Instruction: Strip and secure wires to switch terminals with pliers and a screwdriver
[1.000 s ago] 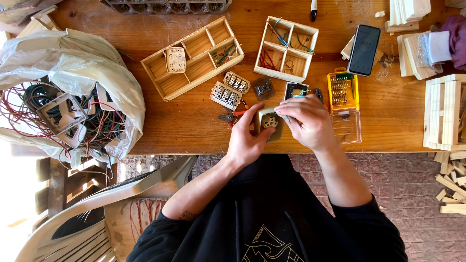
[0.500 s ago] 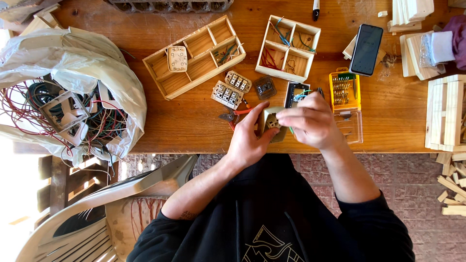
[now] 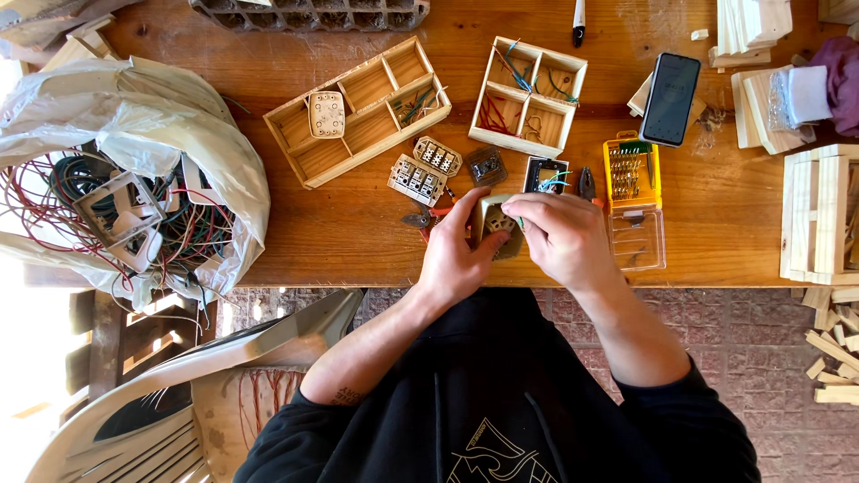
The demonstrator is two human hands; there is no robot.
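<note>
Beige and squarish, one socket insert with dark metal contacts sits gripped between both hands, left hand and right hand, just above the worktop edge. Two compartmented wooden trays lie beyond, with two more inserts between.

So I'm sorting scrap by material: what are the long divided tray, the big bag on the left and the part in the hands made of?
The long divided tray looks like bare, unvarnished wood: pale, with visible grain. The big bag seems thin plastic film: whitish, glossy, crumpled. The part held by the left hand and right hand looks like matte beige moulded plastic, though it is mostly covered.
</note>
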